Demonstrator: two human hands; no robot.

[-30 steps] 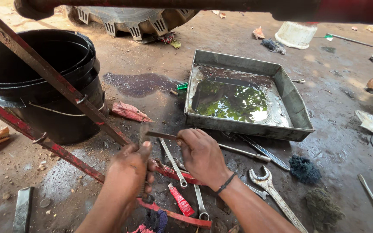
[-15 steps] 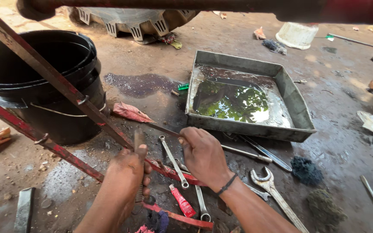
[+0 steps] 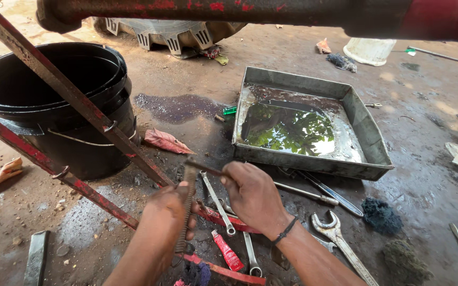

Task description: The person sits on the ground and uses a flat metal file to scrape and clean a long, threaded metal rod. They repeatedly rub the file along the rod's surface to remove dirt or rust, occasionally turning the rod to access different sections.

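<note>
My left hand [image 3: 172, 212] grips a dark coil spring [image 3: 185, 212] that stands nearly upright in front of it. My right hand [image 3: 253, 196] holds a thin dark metal rod [image 3: 202, 167] whose far end meets the top of the spring. Both hands hover low over oily ground. Under them lie two wrenches [image 3: 217, 203], a small red tube [image 3: 227, 251] and a red metal bar [image 3: 218, 216]. A larger open-ended wrench [image 3: 337, 238] lies just right of my right wrist, which wears a dark band.
A black bucket [image 3: 54, 111] stands at the left behind two slanted red steel bars [image 3: 75, 98]. A grey metal tray [image 3: 364, 130] holding oily liquid sits at centre right. Long rods [image 3: 306, 191] lie before the tray; dark rags [image 3: 380, 214], a white tub [image 3: 369, 50] and litter at right.
My left hand has raised the spring and moved it slightly right. My right hand has brought the rod's end up to the spring's top. The camera has come closer.
</note>
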